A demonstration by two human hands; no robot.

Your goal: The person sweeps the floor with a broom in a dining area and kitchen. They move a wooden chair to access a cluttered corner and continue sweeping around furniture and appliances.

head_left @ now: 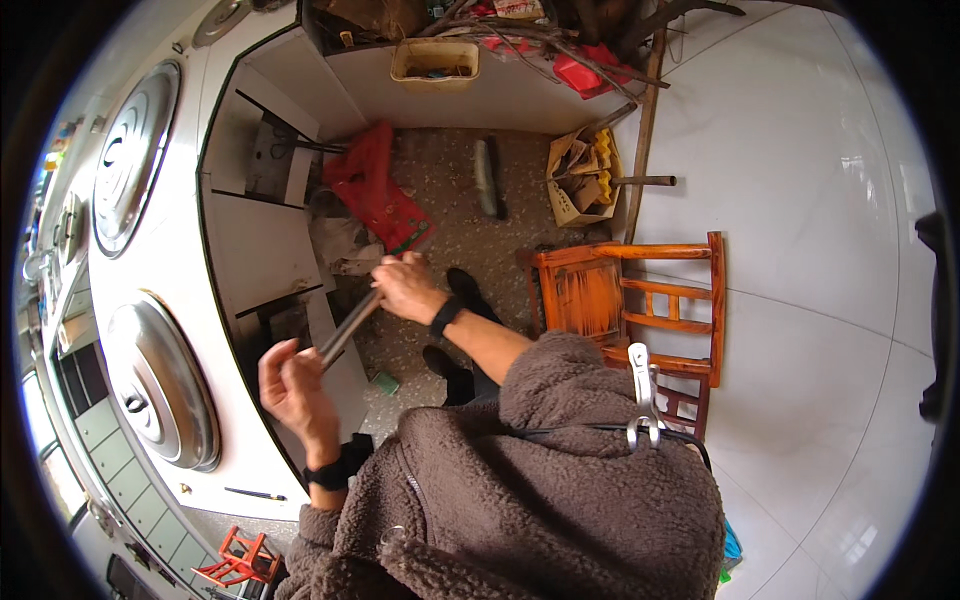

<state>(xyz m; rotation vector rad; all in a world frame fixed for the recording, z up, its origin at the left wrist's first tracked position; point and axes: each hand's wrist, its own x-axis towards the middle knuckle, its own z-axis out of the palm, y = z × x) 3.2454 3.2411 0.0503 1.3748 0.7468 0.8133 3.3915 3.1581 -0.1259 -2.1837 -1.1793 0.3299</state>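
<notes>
A narrow grey bar-like tool (350, 328) slants between my two hands in front of the stove's openings; its exact kind does not show. My right hand (408, 287) is closed around its far end. At the near end, my left hand (300, 395) has its fingers curled round the bar, slightly smeared by motion. Below my hands stands the white tiled stove (265, 245), with dark openings in its side. A red plastic bag (368, 185) lies on the speckled floor beyond my right hand, next to a crumpled pale bag (345, 245).
Two metal lids (165, 390) cover the stove top at left. An orange wooden chair (585, 290) stands to my right. Beyond it are a carton of cardboard scraps (583, 180) and a short log (486, 178). Branches (560, 45) and a cream basin (435, 65) are at the far side.
</notes>
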